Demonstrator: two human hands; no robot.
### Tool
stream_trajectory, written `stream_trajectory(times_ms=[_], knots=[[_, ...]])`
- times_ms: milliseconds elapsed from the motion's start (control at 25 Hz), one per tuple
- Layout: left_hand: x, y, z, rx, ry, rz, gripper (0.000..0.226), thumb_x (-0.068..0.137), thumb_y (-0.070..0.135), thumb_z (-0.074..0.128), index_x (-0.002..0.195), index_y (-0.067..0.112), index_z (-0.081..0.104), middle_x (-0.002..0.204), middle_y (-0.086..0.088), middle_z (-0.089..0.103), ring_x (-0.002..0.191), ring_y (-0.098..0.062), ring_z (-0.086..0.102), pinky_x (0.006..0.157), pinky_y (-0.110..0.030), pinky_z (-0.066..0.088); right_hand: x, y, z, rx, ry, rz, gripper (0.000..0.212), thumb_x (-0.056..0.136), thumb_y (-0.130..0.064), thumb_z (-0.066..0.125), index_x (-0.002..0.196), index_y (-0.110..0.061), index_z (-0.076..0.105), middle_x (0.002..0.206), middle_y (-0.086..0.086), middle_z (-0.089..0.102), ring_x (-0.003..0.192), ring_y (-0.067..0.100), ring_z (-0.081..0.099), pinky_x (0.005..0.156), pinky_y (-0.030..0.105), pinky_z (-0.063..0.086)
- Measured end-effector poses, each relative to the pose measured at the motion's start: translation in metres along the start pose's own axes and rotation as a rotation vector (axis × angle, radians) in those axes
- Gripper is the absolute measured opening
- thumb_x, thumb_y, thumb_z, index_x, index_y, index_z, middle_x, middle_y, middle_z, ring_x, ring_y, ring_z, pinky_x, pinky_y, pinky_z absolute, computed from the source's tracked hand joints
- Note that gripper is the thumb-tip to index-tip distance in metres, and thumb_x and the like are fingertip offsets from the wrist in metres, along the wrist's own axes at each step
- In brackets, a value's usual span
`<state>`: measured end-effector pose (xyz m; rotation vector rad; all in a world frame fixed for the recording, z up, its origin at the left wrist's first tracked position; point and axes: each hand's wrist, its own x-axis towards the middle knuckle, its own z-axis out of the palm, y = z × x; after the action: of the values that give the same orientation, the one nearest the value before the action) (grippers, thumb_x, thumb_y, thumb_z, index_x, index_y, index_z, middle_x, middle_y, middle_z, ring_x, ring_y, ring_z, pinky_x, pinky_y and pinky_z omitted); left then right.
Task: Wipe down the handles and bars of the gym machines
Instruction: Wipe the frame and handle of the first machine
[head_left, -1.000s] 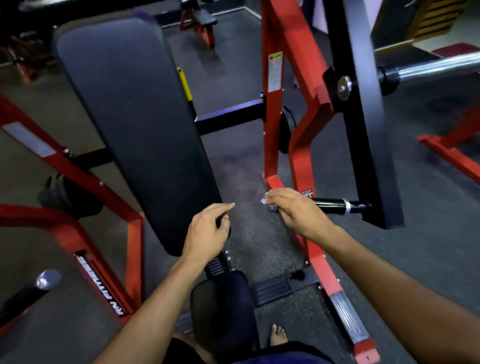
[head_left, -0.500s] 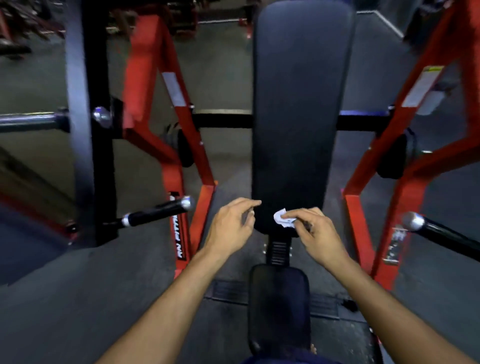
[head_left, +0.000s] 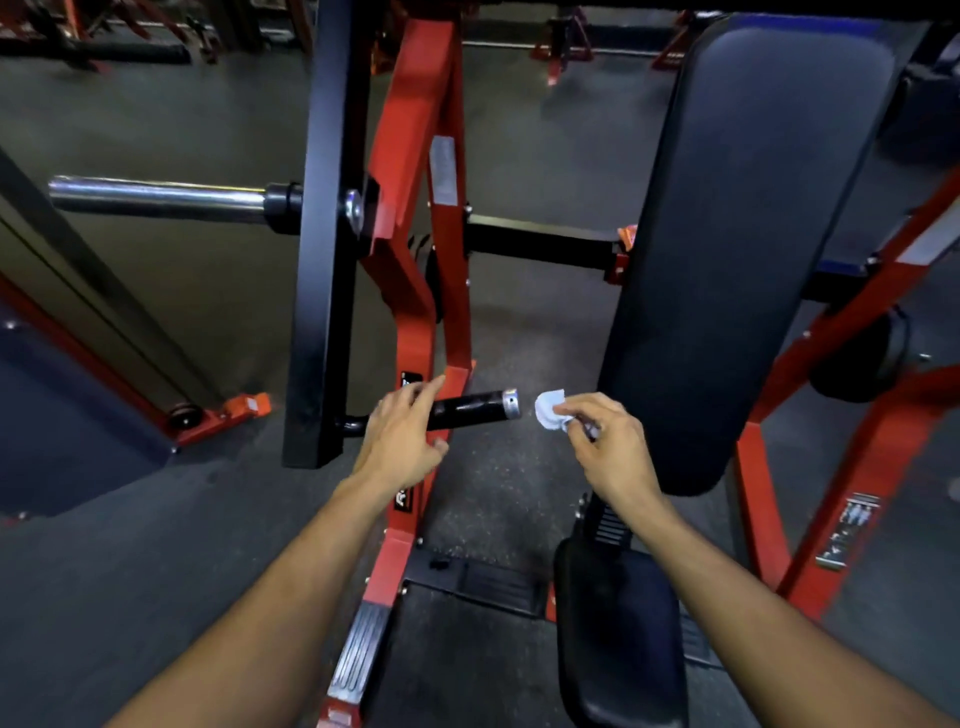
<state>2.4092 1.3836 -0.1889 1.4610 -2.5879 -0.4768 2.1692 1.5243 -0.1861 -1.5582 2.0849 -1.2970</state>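
A short black handle (head_left: 470, 409) with a silver end cap juts right from the black upright arm (head_left: 324, 234) of a red-framed press machine. My left hand (head_left: 402, 439) lies over the handle's inner part, fingers fairly straight, thumb below the bar. My right hand (head_left: 602, 441) pinches a small crumpled white wipe (head_left: 549, 409) just right of the end cap, a small gap apart. A chrome plate bar (head_left: 156, 196) sticks out to the left, higher up.
The tall black back pad (head_left: 753, 234) stands at the right, with the black seat (head_left: 618, 639) below it. Red frame tubes (head_left: 447, 291) run between handle and pad. A ribbed foot plate (head_left: 358, 649) lies on the grey rubber floor.
My view has swung left from the back pad to the left handle. Both hands moved with it; the left now lies on the handle, and the right brought the wipe to its end.
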Motion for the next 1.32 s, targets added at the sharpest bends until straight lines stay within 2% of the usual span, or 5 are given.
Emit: stream_trajectory(times_ms=[400,640,840,1120,1320], knots=[[0.055,-0.045,0.006,0.046,-0.198,-0.069,0.029,0.069,0.055,0.072,0.088,0.035,0.062,0.093,0.005,0.074,0.091,-0.030,0.070,0.075,-0.033,0.053,0.045,0.004,0.055,-0.276,-0.305,-0.257,0.063,0.084,0.015,0.052,0.140,-0.014,0.059,0.140,0.001,0.060,0.129,0.019,0.053,0.109,0.029,0.043],[0.061,-0.057,0.012,0.079,-0.174,-0.015,0.039,0.070,0.061,0.070,0.090,0.029,0.058,0.082,0.005,0.070,0.086,-0.030,0.069,0.071,-0.034,0.051,0.067,0.007,0.064,0.629,-0.478,0.678,0.029,0.105,0.000,0.043,0.119,0.004,0.068,0.106,0.020,0.075,0.093,0.029,0.075,0.080,0.030,0.062],[0.058,-0.056,0.012,0.095,-0.116,-0.041,0.042,0.068,0.066,0.071,0.086,0.030,0.057,0.083,0.003,0.070,0.086,-0.030,0.069,0.070,-0.034,0.050,0.043,0.003,0.040,0.971,-0.390,0.895,0.025,0.099,0.011,0.043,0.109,0.016,0.066,0.102,0.031,0.072,0.095,0.034,0.073,0.079,0.031,0.063],[0.046,-0.060,0.006,0.267,-0.124,0.151,0.041,0.079,0.048,0.075,0.109,0.028,0.054,0.109,0.003,0.063,0.115,-0.027,0.060,0.099,-0.042,0.043,0.064,-0.008,0.011,0.119,-0.175,-0.006,0.025,0.091,-0.001,0.061,0.107,-0.015,0.075,0.114,-0.008,0.067,0.100,0.003,0.062,0.092,0.011,0.043],[0.024,-0.094,-0.005,0.727,0.010,0.191,0.065,0.077,0.057,0.071,0.128,0.018,0.065,0.141,-0.008,0.059,0.148,-0.031,0.037,0.124,-0.062,-0.004,0.066,-0.025,0.040,-0.264,-0.565,-0.452,0.054,0.079,0.012,0.050,0.124,-0.017,0.058,0.131,-0.004,0.048,0.108,0.020,0.058,0.092,0.033,0.048]])
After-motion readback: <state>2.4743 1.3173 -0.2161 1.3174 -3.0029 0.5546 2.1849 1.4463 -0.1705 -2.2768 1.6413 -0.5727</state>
